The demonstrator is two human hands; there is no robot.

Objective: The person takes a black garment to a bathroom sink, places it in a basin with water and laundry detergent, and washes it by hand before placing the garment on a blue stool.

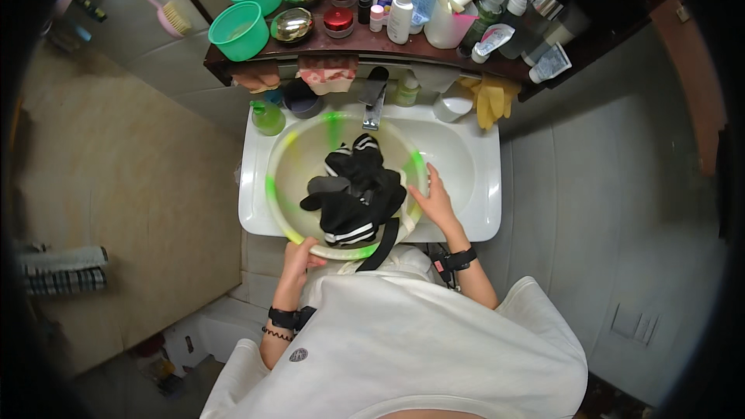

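Observation:
A round cream washbasin (293, 178) with green and yellow patches on its rim rests on the sink. Bunched inside it lies black clothing (361, 194) with white stripes; its exact kind is hidden by the folds. A black strap (380, 247) hangs over the near rim beside some white fabric. My left hand (298, 259) is closed on the near-left rim of the basin. At the right side, my right hand (437, 198) holds the rim, thumb toward the inside and fingers along the outside.
The white sink (485, 186) has a faucet (372, 112) behind the basin. A green pump bottle (268, 118) stands at its back left, yellow gloves (491, 101) hang at the back right. Above, a dark shelf (283, 53) carries green bowls (238, 31), bottles and tubes.

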